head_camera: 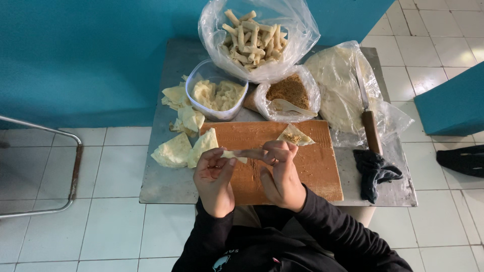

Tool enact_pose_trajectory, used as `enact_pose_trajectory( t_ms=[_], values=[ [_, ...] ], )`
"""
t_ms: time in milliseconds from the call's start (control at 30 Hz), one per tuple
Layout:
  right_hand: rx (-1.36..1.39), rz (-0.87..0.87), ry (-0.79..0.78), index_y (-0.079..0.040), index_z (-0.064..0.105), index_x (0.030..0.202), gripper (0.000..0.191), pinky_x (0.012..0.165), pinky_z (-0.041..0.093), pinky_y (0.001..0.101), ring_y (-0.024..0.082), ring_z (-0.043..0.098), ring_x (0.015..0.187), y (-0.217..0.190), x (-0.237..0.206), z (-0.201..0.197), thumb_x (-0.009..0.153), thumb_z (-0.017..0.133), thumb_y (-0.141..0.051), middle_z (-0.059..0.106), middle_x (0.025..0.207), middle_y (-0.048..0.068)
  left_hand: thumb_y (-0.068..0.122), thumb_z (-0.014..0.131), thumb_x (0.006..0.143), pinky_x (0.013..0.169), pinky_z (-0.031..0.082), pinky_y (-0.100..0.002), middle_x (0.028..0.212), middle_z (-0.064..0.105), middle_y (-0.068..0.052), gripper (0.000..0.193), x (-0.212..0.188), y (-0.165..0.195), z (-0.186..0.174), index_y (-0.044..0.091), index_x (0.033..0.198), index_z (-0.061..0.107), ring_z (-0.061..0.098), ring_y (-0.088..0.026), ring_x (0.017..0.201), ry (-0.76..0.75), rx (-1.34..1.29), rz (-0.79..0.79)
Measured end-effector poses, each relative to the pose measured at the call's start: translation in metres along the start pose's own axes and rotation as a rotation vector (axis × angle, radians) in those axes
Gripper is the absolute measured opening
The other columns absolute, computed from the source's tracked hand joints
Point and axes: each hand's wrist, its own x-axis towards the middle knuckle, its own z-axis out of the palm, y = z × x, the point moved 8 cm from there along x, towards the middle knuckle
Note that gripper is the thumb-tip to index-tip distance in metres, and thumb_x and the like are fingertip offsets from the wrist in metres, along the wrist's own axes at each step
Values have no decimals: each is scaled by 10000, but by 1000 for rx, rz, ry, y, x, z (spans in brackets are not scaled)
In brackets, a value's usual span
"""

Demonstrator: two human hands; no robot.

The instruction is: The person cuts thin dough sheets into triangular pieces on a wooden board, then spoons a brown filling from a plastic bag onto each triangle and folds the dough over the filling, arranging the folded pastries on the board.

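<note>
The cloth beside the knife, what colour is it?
Dark, nearly black cloth, clearest in the head view.

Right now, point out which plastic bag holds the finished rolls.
The big clear bag at the table's far edge; pale rolled sticks fill it, while the smaller bag holds brown filling.

Seen from above, the left hand (214,176) and the right hand (282,174) hold together a thin rolled pastry (237,155) over a wooden board (317,166) on the metal desk (166,181). Just beyond the fingers lies a triangular wrapper with filling (295,135) on the board. At the board's left edge rest folded pastry sheets (184,148) — some touching a clear tub of pale paste (218,95). Behind stands a plastic bag of finished rolls (254,38), and beside the tub an open bag of brown filling (288,91) with a white spoon in it. To the right, a knife (368,113) lies on bagged round wrappers (335,80) — near a dark cloth (374,171).
</note>
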Motion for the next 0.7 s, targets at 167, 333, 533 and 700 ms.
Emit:
enact_pose_trajectory(
  t_ms=[167, 333, 533, 700],
  values=[
    [327, 114, -6, -89, 237, 1190, 538, 1187, 284, 461, 272, 469, 1191, 4, -3, -5, 791, 430, 215, 699, 1313, 184, -158, 665, 886, 914, 561, -290, 1132, 715, -163, 325, -8, 7, 3, -48, 1187, 615, 709, -173, 1007, -51, 47, 1],
    [285, 78, 19, -87, 247, 1219, 546, 1162, 337, 447, 293, 478, 1241, 1, -2, -8, 797, 413, 217, 655, 1376, 212, -186, 675, 863, 871, 567, -290, 1146, 712, -159, 336, -11, 8, 5, -58, 1171, 631, 704, -182, 970, -34, 86, 1],
    [-53, -32, 34, -99, 278, 1199, 594, 1072, 243, 459, 233, 511, 1131, -7, -21, 6, 724, 482, 197, 740, 1287, 124, -167, 679, 865, 889, 589, -303, 1089, 744, -163, 298, -16, 2, -4, -46, 1131, 625, 733, -198, 1030, -70, 147, 7],
    [99, 22, 45, -114, 255, 1214, 599, 1130, 263, 453, 251, 489, 1190, -1, -16, -16, 754, 489, 188, 739, 1267, 101, -170, 669, 883, 902, 594, -323, 1074, 744, -162, 300, -17, 14, 15, -40, 1147, 613, 733, -200, 1021, -103, 179, 43]
  ],
)
